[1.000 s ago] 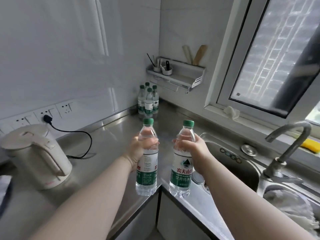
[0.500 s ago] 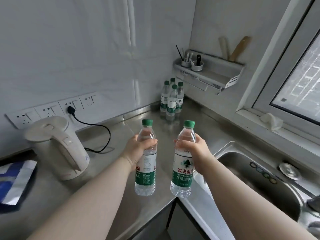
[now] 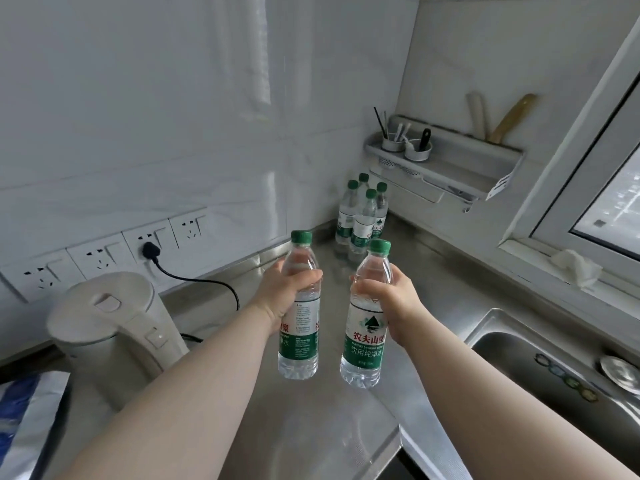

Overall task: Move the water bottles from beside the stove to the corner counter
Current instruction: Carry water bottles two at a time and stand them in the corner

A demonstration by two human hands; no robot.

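Observation:
I hold two clear water bottles with green caps and green labels upright above the steel counter (image 3: 311,427). My left hand (image 3: 282,294) grips the left bottle (image 3: 299,341) around its upper body. My right hand (image 3: 389,301) grips the right bottle (image 3: 365,344) the same way. Several matching bottles (image 3: 362,216) stand in a tight group in the far corner of the counter, beyond both hands.
A white electric kettle (image 3: 114,332) stands at the left, its black cord plugged into a wall socket (image 3: 150,239). A blue and silver bag (image 3: 27,417) lies at the lower left. A steel sink (image 3: 561,382) is at the right. A wall shelf (image 3: 446,168) hangs over the corner.
The view has swung left and closer to the corner, so the tap has left the frame and the corner bottles look nearer. Both hands still hold their bottles, now over the counter.

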